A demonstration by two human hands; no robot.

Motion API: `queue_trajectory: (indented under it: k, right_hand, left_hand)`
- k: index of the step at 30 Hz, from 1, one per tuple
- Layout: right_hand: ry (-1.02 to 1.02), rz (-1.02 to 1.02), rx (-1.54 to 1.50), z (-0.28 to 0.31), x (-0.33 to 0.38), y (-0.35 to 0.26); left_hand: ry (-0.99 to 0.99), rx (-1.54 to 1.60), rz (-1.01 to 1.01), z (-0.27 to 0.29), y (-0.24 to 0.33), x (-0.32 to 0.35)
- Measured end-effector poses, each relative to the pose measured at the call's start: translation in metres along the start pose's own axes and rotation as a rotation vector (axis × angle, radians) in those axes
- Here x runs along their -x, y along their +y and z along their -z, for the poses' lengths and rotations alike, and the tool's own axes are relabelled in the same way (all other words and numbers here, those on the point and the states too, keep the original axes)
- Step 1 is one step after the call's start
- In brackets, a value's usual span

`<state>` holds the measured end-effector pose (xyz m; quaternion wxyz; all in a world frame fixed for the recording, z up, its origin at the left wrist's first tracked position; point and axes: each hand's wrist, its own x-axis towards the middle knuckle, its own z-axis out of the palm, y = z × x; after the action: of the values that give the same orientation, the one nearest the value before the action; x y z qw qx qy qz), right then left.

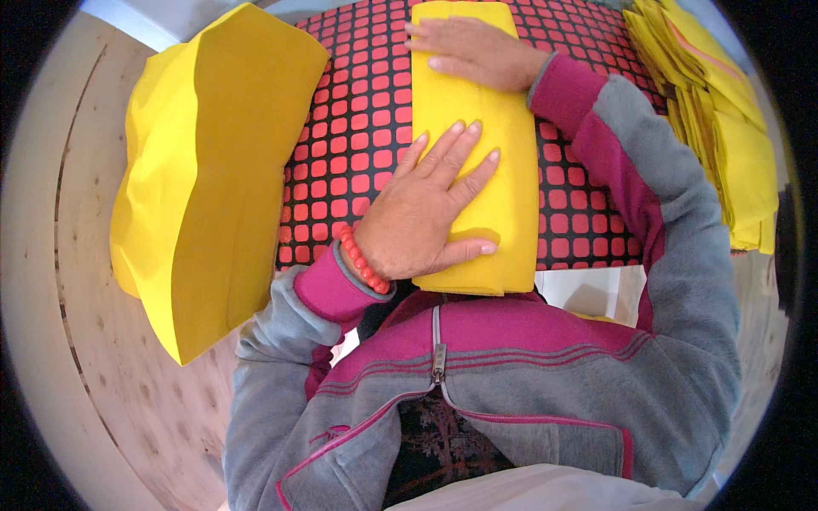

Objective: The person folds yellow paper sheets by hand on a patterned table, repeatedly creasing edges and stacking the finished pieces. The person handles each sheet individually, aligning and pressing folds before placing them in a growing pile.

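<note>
A folded length of yellow fabric (498, 204) lies in front of me, its near end reaching past the table's front edge. My left hand (417, 200), with a red bead bracelet (362, 262) at the wrist, rests flat on its nearer half, fingers spread. Farther up, my right hand (481, 53) lies across the far part of the same fabric, fingers stretched out and slightly blurred. Neither hand grips anything.
The table has a red and black checked cover (349, 145). A large yellow fabric sheet or stack (230, 162) hangs over its left side. Several folded yellow pieces (733, 145) are piled at the right edge. A pale wooden floor (128, 375) shows at left.
</note>
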<state>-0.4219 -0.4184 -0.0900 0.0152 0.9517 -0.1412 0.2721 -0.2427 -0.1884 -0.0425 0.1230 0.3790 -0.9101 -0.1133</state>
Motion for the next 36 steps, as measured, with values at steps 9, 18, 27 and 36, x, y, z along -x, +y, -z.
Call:
queue_trajectory:
  k: [9,18,27,36]
  right_hand:
    - [0.030,-0.109,-0.051,-0.034,-0.008,0.023]
    - [-0.044,-0.109,-0.044,-0.015,-0.012,-0.017]
    - [-0.101,-0.100,-0.050,-0.013,-0.007,-0.032]
    - [-0.017,0.007,0.048,-0.018,-0.004,-0.015]
  left_hand:
    - [0.029,-0.073,-0.022,-0.006,-0.006,0.015]
    - [-0.019,0.267,0.040,0.032,-0.003,0.053]
    - [0.032,-0.167,-0.205,-0.020,0.051,0.042]
    - [0.165,-0.205,-0.328,-0.023,0.075,0.116]
